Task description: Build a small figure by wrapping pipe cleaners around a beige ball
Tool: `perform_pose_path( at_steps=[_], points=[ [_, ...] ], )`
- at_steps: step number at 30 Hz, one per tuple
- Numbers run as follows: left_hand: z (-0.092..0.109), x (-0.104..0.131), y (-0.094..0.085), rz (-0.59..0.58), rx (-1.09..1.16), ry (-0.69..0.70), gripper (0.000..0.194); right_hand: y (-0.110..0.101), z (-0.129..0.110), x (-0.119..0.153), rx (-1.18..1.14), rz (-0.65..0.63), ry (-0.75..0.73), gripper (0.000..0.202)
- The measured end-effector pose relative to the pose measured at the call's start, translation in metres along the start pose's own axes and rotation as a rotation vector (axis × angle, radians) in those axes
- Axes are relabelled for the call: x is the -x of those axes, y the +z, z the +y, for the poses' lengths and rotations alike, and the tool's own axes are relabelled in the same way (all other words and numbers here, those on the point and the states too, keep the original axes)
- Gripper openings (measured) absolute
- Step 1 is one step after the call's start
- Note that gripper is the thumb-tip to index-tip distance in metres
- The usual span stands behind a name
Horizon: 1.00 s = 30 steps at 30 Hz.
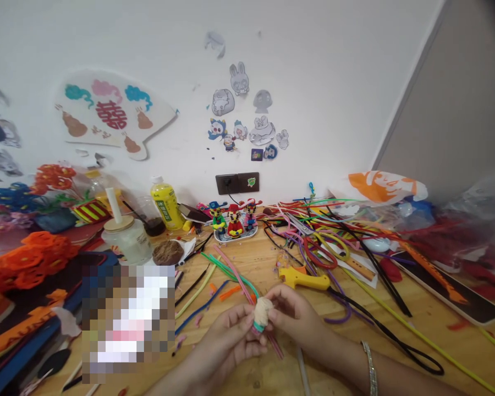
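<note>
Both hands meet over the front of the table around a small figure piece (263, 312), cream and rounded on top with bands of green and pink below. It looks like wound chenille stem. My left hand (235, 335) grips its lower left side with the fingers curled. The fingertips of my right hand (292, 313) pinch it from the right. Pink chenille stems (237, 272) and green ones (218, 264) lie just beyond and beneath the hands. A yellow glue gun (305, 278) rests beyond the right hand, its black cord (379, 330) looping to the right.
Three small figures (234, 220) stand on a tray at the back. Red-handled scissors (319, 250) lie among tangled chenille stems (289, 220). At left are a glass jar (127, 242), a yellow bottle (167, 203) and orange flowers (37, 256). A pixelated patch covers part of the left side.
</note>
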<state>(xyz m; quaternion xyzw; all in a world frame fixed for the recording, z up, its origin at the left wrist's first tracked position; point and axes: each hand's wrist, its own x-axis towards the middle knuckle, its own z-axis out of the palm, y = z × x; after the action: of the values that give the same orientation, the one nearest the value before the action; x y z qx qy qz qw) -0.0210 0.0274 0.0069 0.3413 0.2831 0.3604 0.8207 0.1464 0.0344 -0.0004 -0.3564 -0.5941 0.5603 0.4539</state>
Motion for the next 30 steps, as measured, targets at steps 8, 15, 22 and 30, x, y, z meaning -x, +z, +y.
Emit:
perform_pose_path(
  at_steps=[8, 15, 22, 30],
  points=[
    [-0.002, -0.004, -0.004, 0.061, 0.038, 0.008, 0.015, -0.006, 0.006, -0.002, 0.029, -0.056, -0.037, 0.030],
    [-0.001, -0.003, 0.000, 0.100, 0.022, 0.006, 0.019, -0.011, 0.008, -0.002, 0.087, -0.121, -0.068, 0.024],
    [-0.003, -0.003, 0.003, 0.087, -0.038, 0.009, 0.019, -0.004, 0.004, 0.000, 0.169, -0.078, -0.059, 0.022],
    [-0.003, -0.003, 0.007, 0.156, -0.062, 0.092, 0.024, 0.003, 0.003, 0.005, 0.248, -0.072, -0.121, 0.015]
  ],
)
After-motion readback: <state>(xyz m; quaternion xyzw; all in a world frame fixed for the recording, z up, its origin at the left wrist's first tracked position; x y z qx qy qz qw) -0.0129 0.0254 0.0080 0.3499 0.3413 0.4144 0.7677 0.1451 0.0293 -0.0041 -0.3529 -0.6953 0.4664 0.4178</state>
